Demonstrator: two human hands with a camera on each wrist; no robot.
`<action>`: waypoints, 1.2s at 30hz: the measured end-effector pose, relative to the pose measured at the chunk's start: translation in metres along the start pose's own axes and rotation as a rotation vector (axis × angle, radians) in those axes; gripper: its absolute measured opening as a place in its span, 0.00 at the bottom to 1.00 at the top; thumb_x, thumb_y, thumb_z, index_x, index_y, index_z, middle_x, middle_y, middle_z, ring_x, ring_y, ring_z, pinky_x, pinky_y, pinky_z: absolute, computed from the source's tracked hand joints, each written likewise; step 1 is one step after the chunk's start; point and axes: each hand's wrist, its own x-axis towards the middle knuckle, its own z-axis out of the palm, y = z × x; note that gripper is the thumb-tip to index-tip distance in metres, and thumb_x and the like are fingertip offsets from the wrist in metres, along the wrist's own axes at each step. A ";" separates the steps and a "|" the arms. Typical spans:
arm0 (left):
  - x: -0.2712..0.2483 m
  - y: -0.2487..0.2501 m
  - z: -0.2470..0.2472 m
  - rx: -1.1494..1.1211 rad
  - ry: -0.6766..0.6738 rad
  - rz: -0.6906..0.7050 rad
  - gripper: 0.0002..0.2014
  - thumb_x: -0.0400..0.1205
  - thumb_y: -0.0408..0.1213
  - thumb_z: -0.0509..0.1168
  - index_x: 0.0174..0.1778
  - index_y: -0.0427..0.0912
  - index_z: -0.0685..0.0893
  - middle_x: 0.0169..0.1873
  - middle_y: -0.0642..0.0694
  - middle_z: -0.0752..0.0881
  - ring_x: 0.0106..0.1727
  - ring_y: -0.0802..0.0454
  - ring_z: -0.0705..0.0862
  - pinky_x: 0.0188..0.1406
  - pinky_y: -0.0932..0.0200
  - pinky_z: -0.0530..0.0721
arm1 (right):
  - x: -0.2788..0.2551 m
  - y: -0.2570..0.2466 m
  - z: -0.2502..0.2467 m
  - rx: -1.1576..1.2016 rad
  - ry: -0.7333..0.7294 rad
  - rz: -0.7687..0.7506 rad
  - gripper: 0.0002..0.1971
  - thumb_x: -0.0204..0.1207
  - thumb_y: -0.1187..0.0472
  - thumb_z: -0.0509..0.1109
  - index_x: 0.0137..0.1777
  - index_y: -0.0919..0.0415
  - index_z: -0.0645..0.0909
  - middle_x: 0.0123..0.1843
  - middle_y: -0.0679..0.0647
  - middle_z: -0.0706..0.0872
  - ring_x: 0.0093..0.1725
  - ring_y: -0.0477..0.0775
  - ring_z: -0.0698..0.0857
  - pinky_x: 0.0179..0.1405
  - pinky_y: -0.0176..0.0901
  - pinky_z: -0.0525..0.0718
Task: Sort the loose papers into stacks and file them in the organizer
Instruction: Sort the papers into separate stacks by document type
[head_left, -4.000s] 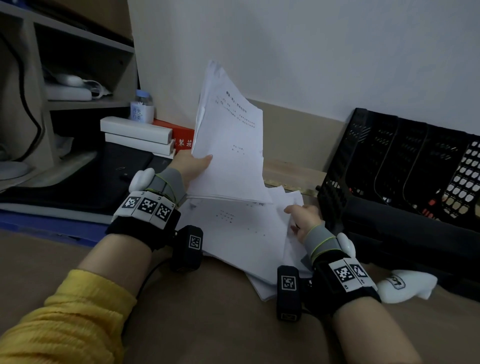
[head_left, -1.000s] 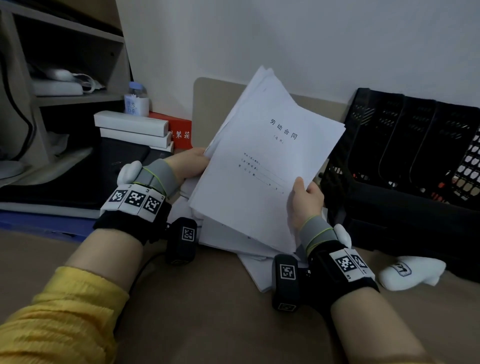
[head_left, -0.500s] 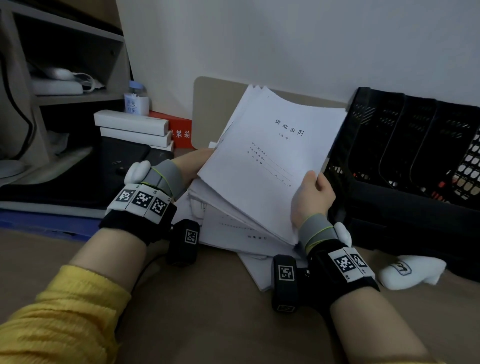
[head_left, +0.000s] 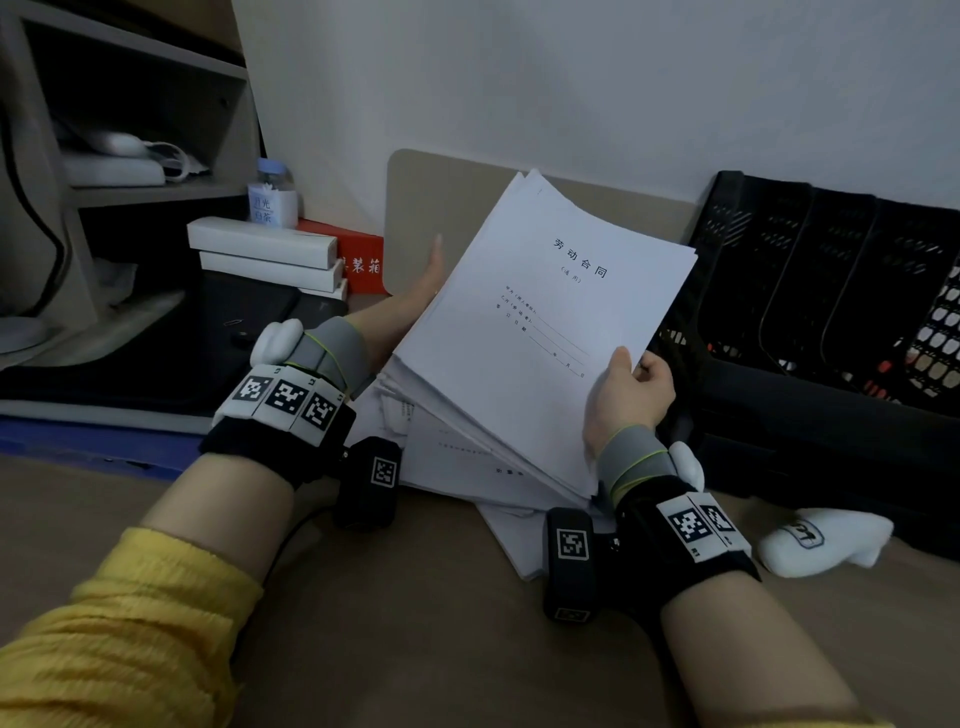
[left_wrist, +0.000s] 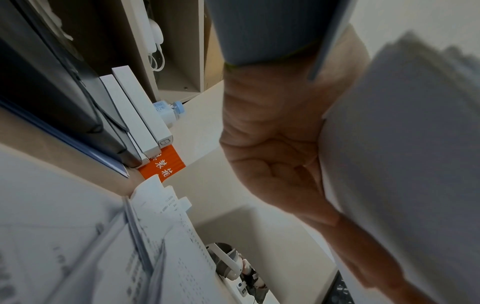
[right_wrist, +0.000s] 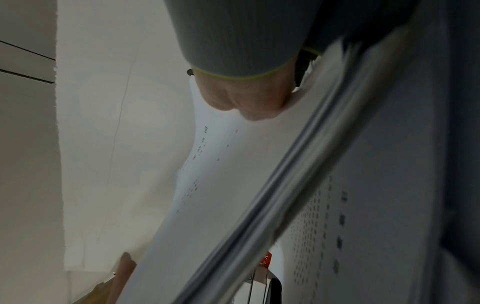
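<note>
A thick stack of white papers (head_left: 530, 332), with a printed cover sheet on top, is held tilted above the table. My right hand (head_left: 631, 387) grips its lower right corner, thumb on the top sheet; the right wrist view shows that hand (right_wrist: 246, 102) curled on the stack (right_wrist: 233, 185). My left hand (head_left: 421, 296) lies flat with straight fingers against the stack's left edge, its palm (left_wrist: 272, 164) beside the paper (left_wrist: 402, 144). More loose papers (head_left: 457, 462) lie on the table underneath. The black mesh organizer (head_left: 831, 291) stands just right of the stack.
Two white boxes (head_left: 260, 244), a red box (head_left: 363, 260) and a small bottle (head_left: 271, 195) sit at the back left by a shelf unit (head_left: 156, 192). A beige board (head_left: 426, 208) leans on the wall. A white object (head_left: 826, 540) lies before the organizer.
The stack has shifted a little to the right, nearer the organizer. My left hand's fingers have straightened along its left edge. Four seconds ago my right hand was on the loose papers.
</note>
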 end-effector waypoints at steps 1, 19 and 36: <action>0.002 0.001 -0.002 0.041 -0.051 0.076 0.34 0.86 0.62 0.42 0.47 0.38 0.84 0.28 0.39 0.88 0.36 0.46 0.88 0.41 0.59 0.88 | 0.001 0.000 0.000 -0.008 0.002 0.004 0.05 0.78 0.60 0.67 0.42 0.53 0.75 0.37 0.49 0.71 0.37 0.48 0.72 0.38 0.34 0.75; 0.017 -0.005 -0.014 0.117 -0.137 0.072 0.05 0.82 0.30 0.66 0.50 0.42 0.85 0.38 0.53 0.93 0.38 0.58 0.91 0.37 0.66 0.88 | -0.004 -0.008 -0.001 0.029 -0.098 0.186 0.22 0.72 0.61 0.66 0.30 0.51 0.52 0.28 0.48 0.53 0.30 0.51 0.52 0.28 0.40 0.51; 0.025 -0.003 -0.021 0.346 0.174 -0.053 0.11 0.84 0.35 0.66 0.59 0.33 0.82 0.48 0.40 0.87 0.47 0.43 0.86 0.50 0.55 0.88 | 0.012 0.002 -0.006 -0.373 -0.225 0.477 0.23 0.79 0.61 0.58 0.75 0.64 0.68 0.72 0.59 0.74 0.70 0.66 0.73 0.68 0.55 0.73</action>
